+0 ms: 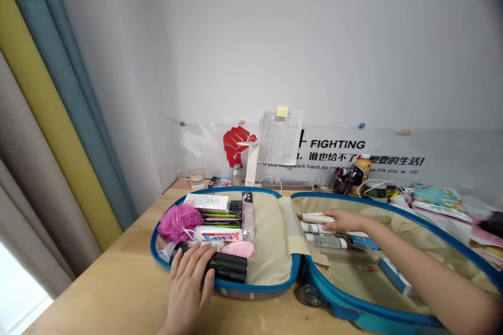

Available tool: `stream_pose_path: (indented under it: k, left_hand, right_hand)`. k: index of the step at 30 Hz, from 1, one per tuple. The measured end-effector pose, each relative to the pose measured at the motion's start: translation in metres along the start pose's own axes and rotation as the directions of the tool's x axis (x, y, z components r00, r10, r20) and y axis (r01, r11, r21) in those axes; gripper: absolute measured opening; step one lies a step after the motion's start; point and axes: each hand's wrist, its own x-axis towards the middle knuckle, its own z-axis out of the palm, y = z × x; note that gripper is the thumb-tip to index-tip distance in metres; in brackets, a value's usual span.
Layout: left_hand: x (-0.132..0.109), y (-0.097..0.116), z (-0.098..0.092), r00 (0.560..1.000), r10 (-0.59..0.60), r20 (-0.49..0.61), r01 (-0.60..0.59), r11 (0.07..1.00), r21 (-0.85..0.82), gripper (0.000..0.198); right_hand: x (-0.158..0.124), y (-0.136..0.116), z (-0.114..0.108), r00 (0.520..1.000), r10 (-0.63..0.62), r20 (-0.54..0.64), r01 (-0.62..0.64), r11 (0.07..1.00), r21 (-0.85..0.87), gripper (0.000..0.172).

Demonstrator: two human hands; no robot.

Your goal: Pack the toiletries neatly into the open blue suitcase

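A blue suitcase (271, 287) lies open on a wooden table (118, 293). Its left half holds a pink bath pouf (178, 221), a white box (207, 202), a toothpaste tube (218, 235), a pink item (238, 249) and black cylinders (228, 268). My left hand (191, 283) rests flat, fingers spread, on the black cylinders at the near rim. My right hand (343, 221) reaches into the right half, its fingers laid over white bottles (320, 229) near the hinge; whether it grips one is unclear. A blue-edged box (395, 275) lies further right in that half.
Curtains (51, 131) hang at the left. Along the wall stand a glass cup (196, 178), a small bottle (236, 174), a white lamp (250, 165), a power strip (285, 185), an orange-capped bottle (362, 167) and cables. Packets and papers (440, 200) pile up at right.
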Motion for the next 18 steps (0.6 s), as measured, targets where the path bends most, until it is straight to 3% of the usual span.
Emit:
stream_pose_path:
  k: [4,8,11,14,18]
  left_hand:
    - [0.001,0.000,0.000,1.000,-0.006,-0.006,0.006,1.000,-0.003,0.033]
    - [-0.001,-0.001,0.002,1.000,-0.006,0.015,0.006,1.000,-0.007,0.034]
    - [-0.001,0.000,0.002,1.000,-0.014,0.006,0.014,1.000,-0.010,0.034]
    - [0.000,0.000,0.001,1.000,-0.013,0.000,0.013,1.000,-0.013,0.034]
    - [0.002,0.000,-0.001,1.000,-0.005,-0.012,0.005,1.000,-0.010,0.033]
  right_hand:
    - [-0.010,-0.021,-0.017,0.993,-0.021,-0.113,0.027,0.999,0.046,0.044]
    - [-0.018,-0.076,-0.023,0.979,-0.127,-0.160,0.136,0.990,0.045,0.051]
    - [-0.021,-0.139,-0.005,0.957,-0.283,-0.064,0.284,0.959,0.014,0.041]
    - [-0.016,-0.200,0.027,0.913,-0.406,0.038,0.407,0.913,-0.015,0.032]
    - [0.000,-0.254,0.068,0.868,-0.488,0.093,0.492,0.870,-0.036,0.031]
